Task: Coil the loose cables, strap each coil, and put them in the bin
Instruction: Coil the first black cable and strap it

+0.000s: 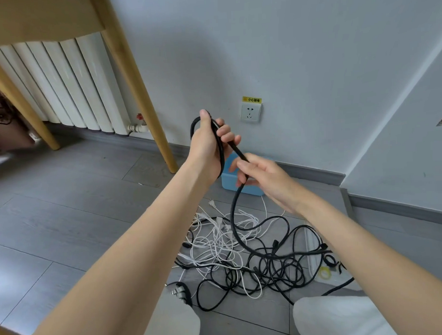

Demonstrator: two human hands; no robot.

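1. While both arms reach forward, the grey plank floor (66, 223) fills the lower half of the view, with a white radiator (69, 85) at ten o'clock behind a wooden table leg (142, 95).
2. Tangled black and white loose cables (243, 256) lie heaped on the floor at five o'clock from the hands.
3. At centre, the blue bin (230, 184) stands on the floor by the wall, partly hidden behind the hands.
4. Left hand (209, 147), at twelve o'clock from the heap, grips a loop of the thick black cable (235, 204).
5. Right hand (263, 176), at four o'clock from the left, pinches the same cable, which trails down into the heap.
6. A wall socket (250, 112) sits at one o'clock from the left hand.
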